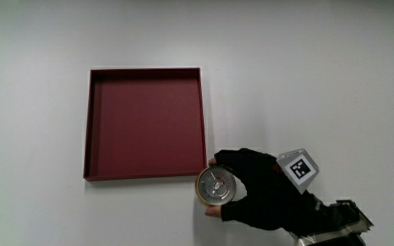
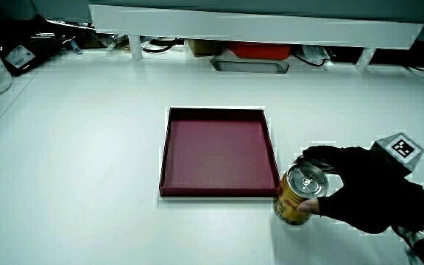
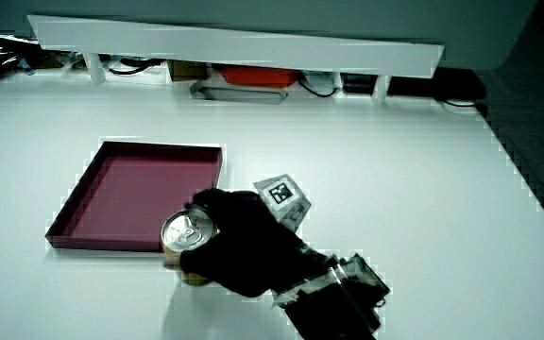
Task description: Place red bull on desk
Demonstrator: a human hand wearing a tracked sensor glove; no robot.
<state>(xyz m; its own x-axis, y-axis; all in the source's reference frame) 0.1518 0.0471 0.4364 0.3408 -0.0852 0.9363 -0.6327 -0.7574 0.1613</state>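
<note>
Low in the frame, the hand (image 1: 262, 191) wraps its fingers around the can (image 1: 216, 186). The can stands upright, axis vertical, on or just above the desk (image 1: 306, 82), just beside the tray's (image 1: 87, 123) near corner, outside it.

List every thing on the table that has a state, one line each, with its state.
can: upright, top unopened with its tab flat, held beside the tray's near corner; whether it rests on the table cannot be told.
tray: flat on the table, right way up, nothing in it.
hand: grip closed around the can's side, thumb and fingers wrapped.
</note>
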